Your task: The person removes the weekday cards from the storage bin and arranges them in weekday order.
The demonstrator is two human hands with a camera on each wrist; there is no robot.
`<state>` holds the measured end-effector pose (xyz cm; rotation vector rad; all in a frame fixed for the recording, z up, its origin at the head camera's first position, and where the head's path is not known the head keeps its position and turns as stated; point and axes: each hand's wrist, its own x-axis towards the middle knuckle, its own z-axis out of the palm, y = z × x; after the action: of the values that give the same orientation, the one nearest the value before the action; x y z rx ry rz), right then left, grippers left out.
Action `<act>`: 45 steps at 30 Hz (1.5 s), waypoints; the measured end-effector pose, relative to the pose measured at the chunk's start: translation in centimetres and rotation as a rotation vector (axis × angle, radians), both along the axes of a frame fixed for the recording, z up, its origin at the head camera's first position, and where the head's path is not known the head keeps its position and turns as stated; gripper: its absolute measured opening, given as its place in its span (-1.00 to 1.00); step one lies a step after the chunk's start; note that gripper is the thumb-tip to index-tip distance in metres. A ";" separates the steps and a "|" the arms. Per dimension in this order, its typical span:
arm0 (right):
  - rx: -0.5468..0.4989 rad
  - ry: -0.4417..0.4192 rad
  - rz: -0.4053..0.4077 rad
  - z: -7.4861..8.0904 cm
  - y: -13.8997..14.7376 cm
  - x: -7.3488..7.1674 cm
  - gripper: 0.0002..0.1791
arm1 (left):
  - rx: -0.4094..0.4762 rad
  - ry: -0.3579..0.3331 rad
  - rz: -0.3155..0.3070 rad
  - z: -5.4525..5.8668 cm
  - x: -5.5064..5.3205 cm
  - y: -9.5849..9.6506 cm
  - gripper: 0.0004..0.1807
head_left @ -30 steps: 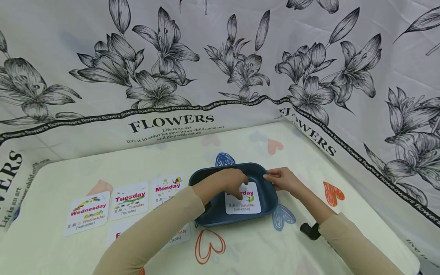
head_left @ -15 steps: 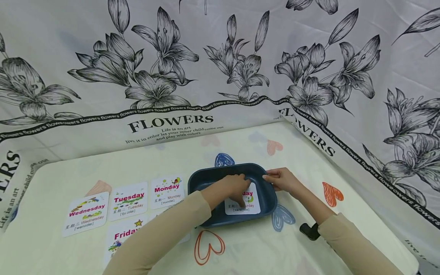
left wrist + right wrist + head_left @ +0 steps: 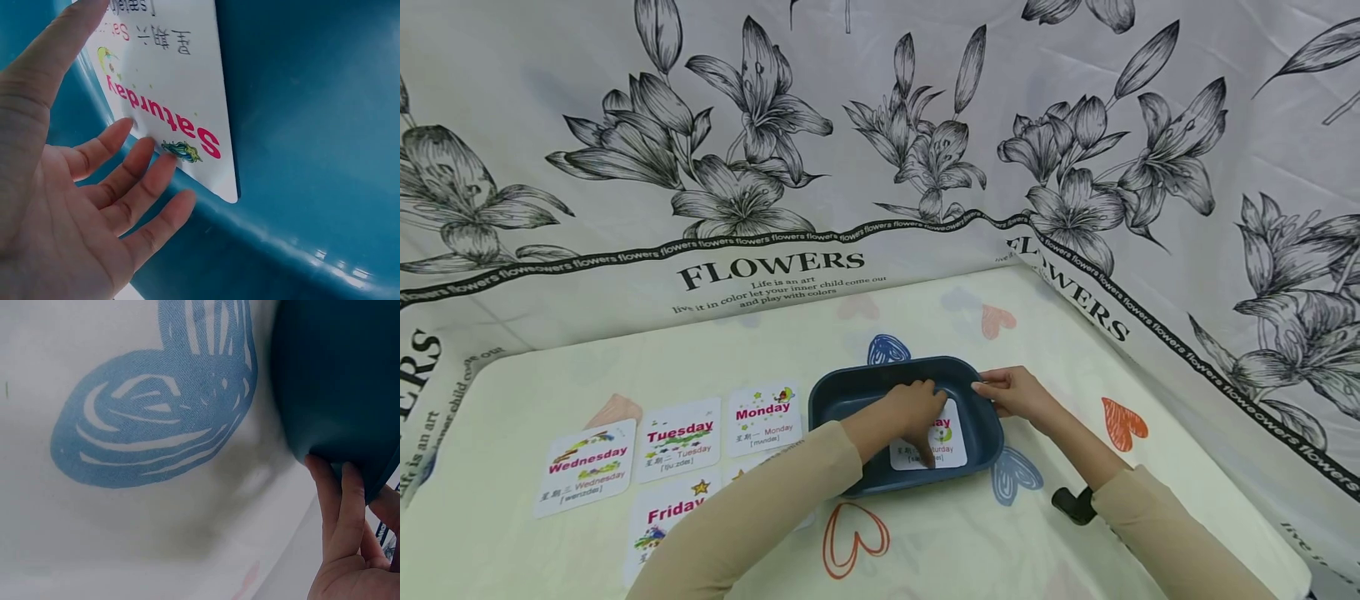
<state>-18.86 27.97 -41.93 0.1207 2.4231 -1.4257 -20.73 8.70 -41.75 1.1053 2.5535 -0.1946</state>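
Note:
My left hand reaches inside a deep blue plastic tray, above a white card printed "Saturday". In the left wrist view the fingertips are right at the card's top edge, and the outstretched thumb crosses towards its bottom edge. The card lies at the right part of the tray floor, its left portion covered by the hand in the head view. My right hand pinches the tray's right rim; in the right wrist view two of its fingers press the outer wall, the thumb on the other side.
Left of the tray lie day cards: Wednesday, Tuesday, Monday and Friday, with another mostly under the left sleeve. A black object lies beside the right forearm. A flower-printed curtain borders the table.
Inside the tray my left hand has shifted slightly right, and its thumb has stretched down to the Saturday card's lower edge. The right hand keeps its hold on the rim.

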 end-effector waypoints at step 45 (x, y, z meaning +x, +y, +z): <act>0.031 -0.001 -0.025 0.2 -0.2 0.0 -0.49 | 0.086 -0.078 0.079 -1.3 -0.3 0.5 0.12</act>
<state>-18.83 27.74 -41.78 0.1599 2.4514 -1.3988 -21.02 9.17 -43.05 1.0195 2.5512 -0.0212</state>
